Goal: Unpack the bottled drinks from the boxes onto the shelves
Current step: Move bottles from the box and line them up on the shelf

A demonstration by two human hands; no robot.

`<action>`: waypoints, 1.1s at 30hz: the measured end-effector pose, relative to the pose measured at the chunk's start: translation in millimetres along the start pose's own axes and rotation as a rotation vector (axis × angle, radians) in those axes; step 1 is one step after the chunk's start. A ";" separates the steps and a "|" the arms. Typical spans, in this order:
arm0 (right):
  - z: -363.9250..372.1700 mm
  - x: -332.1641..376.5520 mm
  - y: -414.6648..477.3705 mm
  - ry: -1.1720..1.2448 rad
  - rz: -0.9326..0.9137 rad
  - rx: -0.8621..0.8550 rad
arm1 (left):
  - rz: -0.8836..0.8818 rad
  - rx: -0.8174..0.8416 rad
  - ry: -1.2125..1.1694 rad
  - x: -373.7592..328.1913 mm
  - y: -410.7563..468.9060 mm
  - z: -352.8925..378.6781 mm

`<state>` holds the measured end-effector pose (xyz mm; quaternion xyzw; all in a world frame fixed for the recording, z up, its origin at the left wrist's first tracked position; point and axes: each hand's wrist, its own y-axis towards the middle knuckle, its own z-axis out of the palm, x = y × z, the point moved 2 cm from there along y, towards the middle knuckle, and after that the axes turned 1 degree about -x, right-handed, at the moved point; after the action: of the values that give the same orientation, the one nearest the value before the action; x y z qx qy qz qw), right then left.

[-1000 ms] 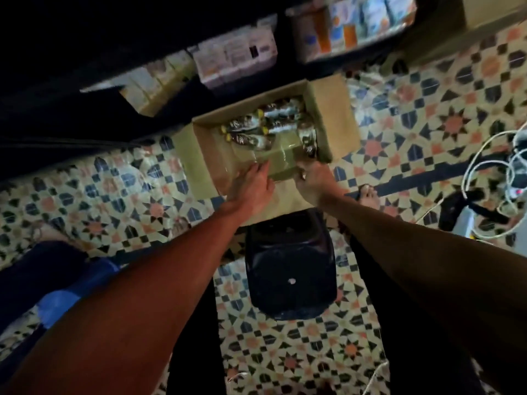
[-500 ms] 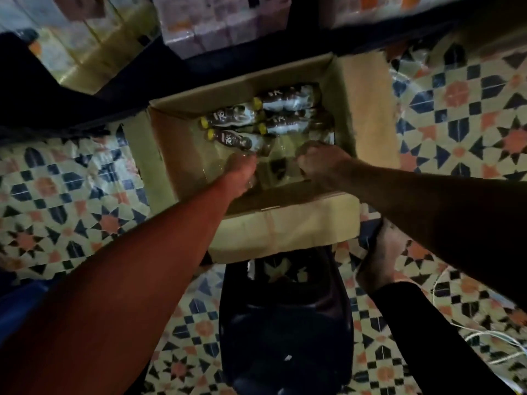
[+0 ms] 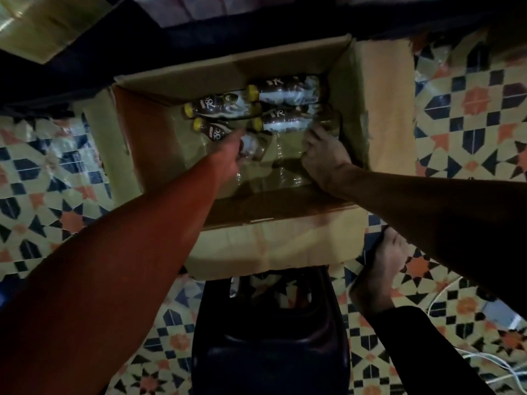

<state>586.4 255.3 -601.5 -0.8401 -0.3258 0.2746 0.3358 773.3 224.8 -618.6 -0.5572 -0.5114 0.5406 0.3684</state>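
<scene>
Nearest you: dark stool (image 3: 271, 337) below your forearms, with the box's front flap (image 3: 273, 246) resting over its far edge.

Cardboard box (image 3: 379, 109) open, both hands inside. Left hand (image 3: 231, 156) reaches onto the near bottle (image 3: 251, 148), fingers hidden behind it; closed grip or not, cannot tell. Right hand (image 3: 322, 155) is clenched in the clear plastic wrap (image 3: 273, 163) at the right end of the pack.

Just beyond your hands: four yellow-capped bottles (image 3: 282, 89) lying on their sides, caps to your left, touching one another.

Judgement: wrap seems to bind the pack. Pin the film with your right hand and draw the near bottle out by its body with the left. Pull along its length, or the neighbours may roll.

Farthest: shelves (image 3: 85, 78), dark, beyond the box. Free space there not visible; check before lifting.
</scene>
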 end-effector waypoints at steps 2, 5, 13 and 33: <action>-15.2 -3.9 -6.0 -0.087 -0.016 0.057 | -0.005 0.065 0.080 3.3 -3.9 -12.4; -36.6 -5.0 -1.1 0.195 0.013 0.111 | -0.018 0.110 0.191 11.1 -12.7 -31.1; -52.0 5.1 -20.6 1.924 0.169 0.402 | 0.025 0.211 0.323 16.1 -50.5 -53.0; -177.3 55.7 -208.8 2.425 0.493 -0.006 | 0.115 0.261 0.310 15.3 -260.7 -86.9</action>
<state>666.7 345.1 -349.3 -0.5913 0.3619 -0.6255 0.3580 812.1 305.6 -358.3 -0.6093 -0.3417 0.5303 0.4804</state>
